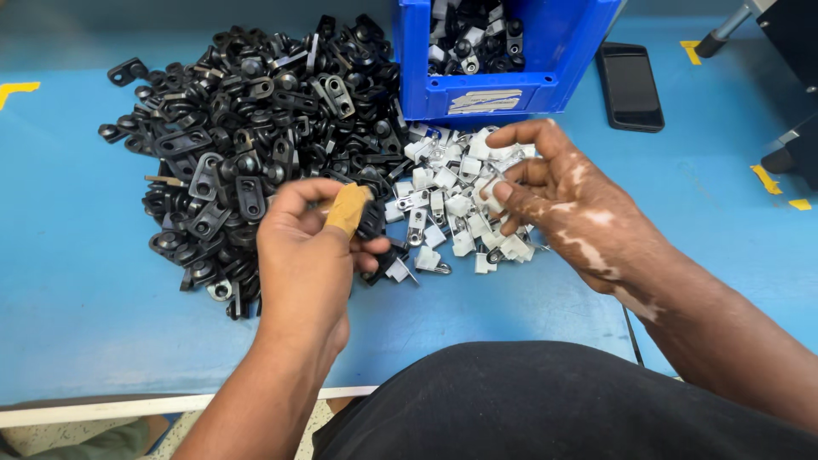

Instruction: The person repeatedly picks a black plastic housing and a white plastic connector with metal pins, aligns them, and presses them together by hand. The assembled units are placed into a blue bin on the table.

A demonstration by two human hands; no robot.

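My left hand (311,247) is closed around a small black plastic clip (371,218), pinched between thumb and a finger wrapped in tan tape. It sits at the near edge of a large heap of black clips (247,145). My right hand (558,200) reaches into a smaller pile of white clips (443,204), with its fingertips curled on one white clip (492,194). A blue bin (503,94) behind the piles holds several joined black and white parts.
A black phone (629,85) lies face up right of the bin. The blue table (77,290) has yellow tape marks at its left and right edges. Dark machine parts (788,102) stand at the far right. My dark clothing fills the bottom.
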